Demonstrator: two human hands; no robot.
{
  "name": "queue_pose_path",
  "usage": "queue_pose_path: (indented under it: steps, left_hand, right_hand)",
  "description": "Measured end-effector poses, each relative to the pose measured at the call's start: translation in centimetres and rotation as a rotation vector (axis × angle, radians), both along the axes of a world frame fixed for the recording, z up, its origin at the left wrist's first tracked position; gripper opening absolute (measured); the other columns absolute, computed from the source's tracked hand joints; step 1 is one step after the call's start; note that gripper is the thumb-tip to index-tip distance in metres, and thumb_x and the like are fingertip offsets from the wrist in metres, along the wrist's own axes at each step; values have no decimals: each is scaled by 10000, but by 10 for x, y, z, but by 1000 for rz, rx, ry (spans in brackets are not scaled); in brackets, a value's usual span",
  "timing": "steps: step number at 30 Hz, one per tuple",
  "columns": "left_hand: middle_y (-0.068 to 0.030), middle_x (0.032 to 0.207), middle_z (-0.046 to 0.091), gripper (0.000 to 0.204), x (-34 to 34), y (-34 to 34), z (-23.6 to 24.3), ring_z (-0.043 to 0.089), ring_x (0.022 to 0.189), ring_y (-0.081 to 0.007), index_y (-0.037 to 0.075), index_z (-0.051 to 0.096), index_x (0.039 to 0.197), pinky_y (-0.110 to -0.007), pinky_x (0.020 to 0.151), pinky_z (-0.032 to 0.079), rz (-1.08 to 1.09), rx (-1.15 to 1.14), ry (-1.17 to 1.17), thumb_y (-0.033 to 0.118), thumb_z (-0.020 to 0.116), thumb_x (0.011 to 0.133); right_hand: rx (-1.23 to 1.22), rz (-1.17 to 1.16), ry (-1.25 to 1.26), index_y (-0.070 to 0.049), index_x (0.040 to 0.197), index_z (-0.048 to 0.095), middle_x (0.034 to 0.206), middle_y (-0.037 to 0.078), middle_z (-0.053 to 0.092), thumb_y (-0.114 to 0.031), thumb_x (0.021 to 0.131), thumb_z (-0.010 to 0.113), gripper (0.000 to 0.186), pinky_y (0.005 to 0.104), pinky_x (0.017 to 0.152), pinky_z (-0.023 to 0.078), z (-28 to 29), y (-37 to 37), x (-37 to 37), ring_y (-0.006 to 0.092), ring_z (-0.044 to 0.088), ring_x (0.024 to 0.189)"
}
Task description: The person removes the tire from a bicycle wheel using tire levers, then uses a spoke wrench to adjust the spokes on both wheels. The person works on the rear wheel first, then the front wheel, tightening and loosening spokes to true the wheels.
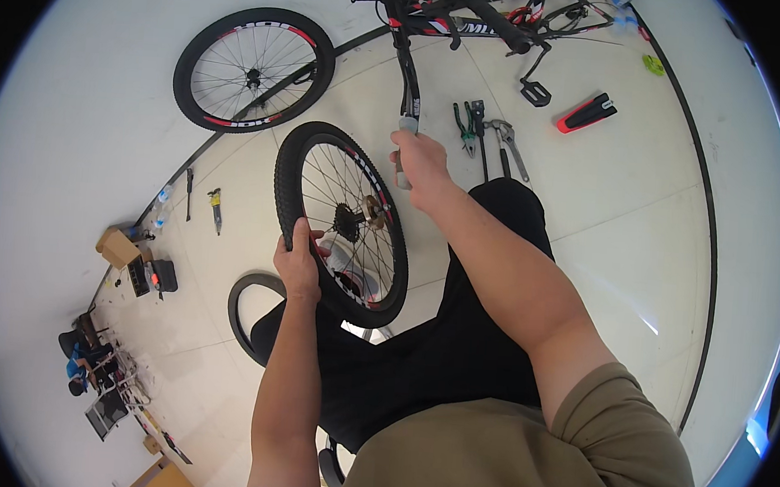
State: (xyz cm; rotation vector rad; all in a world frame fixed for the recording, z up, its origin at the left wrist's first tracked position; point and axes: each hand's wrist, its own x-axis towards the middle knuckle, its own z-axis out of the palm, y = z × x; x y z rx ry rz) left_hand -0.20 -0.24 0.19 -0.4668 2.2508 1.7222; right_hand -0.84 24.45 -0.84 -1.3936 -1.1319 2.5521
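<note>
My left hand [300, 263] is closed round the near left side of a bicycle wheel [287, 182], thumb on the knobbly tyre and fingers inside the rim. The wheel stands tilted in front of my legs, with a dark sprocket cluster [347, 223] and a brassy disc [373, 212] at its hub. My right hand [421, 162] is closed round a pale grey sleeve-like piece [407, 124] at the lower end of the bicycle's fork [408, 71]. The black and red bicycle frame [473, 27] lies beyond. A grey shoe [352, 268] shows through the spokes.
Another wheel [185, 71] leans at the far left. Right of my right hand lie green-handled pliers [464, 127], a black tool [479, 128] and an adjustable wrench [510, 143]. Farther right is a red-and-black wedge-shaped thing [586, 113]. A yellow-handled tool [216, 209] and cardboard box [120, 247] are left.
</note>
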Motion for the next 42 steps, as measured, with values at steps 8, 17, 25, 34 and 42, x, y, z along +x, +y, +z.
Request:
queue_pose_path:
  steps: [8, 17, 25, 34, 42]
  left_hand:
    - [-140, 1009, 718, 405, 2, 3, 2, 717, 763, -226, 19, 591, 1110, -322, 637, 539, -24, 135, -82, 386, 695, 972]
    - [-60, 772, 618, 312, 20, 15, 3, 601, 591, -161, 51, 607, 925, -320, 568, 495, -85, 226, -121, 343, 716, 943]
    - [-47, 707, 599, 346, 27, -16, -11, 593, 583, -161, 47, 599, 907, -314, 552, 496, -16, 303, -92, 371, 710, 959]
    - [-62, 768, 620, 400, 26, -52, -19, 597, 600, -172, 41, 602, 939, -331, 573, 512, 104, 391, -142, 431, 682, 966]
    - [-57, 816, 625, 451, 18, -64, -25, 596, 649, -176, 53, 612, 962, -344, 603, 520, 137, 439, -190, 503, 639, 975]
  right_hand:
    - [32, 70, 13, -66, 965, 605, 860, 52, 574, -243, 871, 655, 206, 349, 544, 446, -12, -3, 2, 156, 531, 699]
    - [140, 193, 25, -52, 737, 534, 606, 26, 499, -125, 822, 656, 166, 349, 409, 371, -5, -17, 17, 144, 466, 474]
    - [161, 274, -15, -27, 800, 580, 712, 50, 563, -91, 842, 607, 81, 354, 486, 430, -18, -35, 38, 149, 515, 555]
    - [190, 296, -58, -36, 849, 614, 739, 44, 577, -84, 846, 605, 49, 337, 490, 430, -24, -37, 35, 138, 516, 573]
    - [202, 401, -11, -39, 886, 637, 747, 38, 581, -54, 841, 595, 63, 325, 484, 417, -26, -45, 31, 128, 503, 555]
